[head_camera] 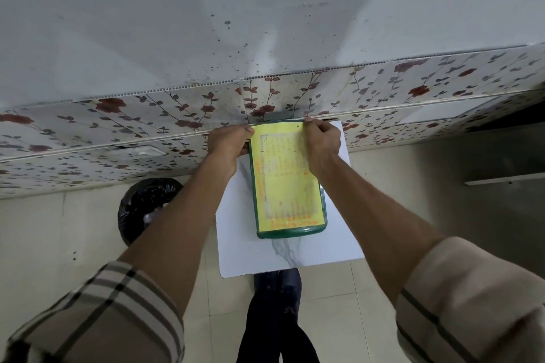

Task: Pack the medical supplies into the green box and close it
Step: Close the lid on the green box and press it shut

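Note:
The green box [292, 232] lies flat on a small white marble-patterned table [333, 242], its lid down. A yellow printed label covers the top of the lid. My left hand [228, 141] grips the box's far left corner, thumb on the lid's top edge. My right hand [321, 141] grips the far right corner the same way, fingers over the label. No medical supplies are visible outside the box; its inside is hidden by the lid.
A wall with floral-patterned panels [177, 118] stands right behind the table. A black bin with a bag liner [141, 209] sits on the tiled floor to the left. My legs and a dark stool base [277, 283] are below the table's near edge.

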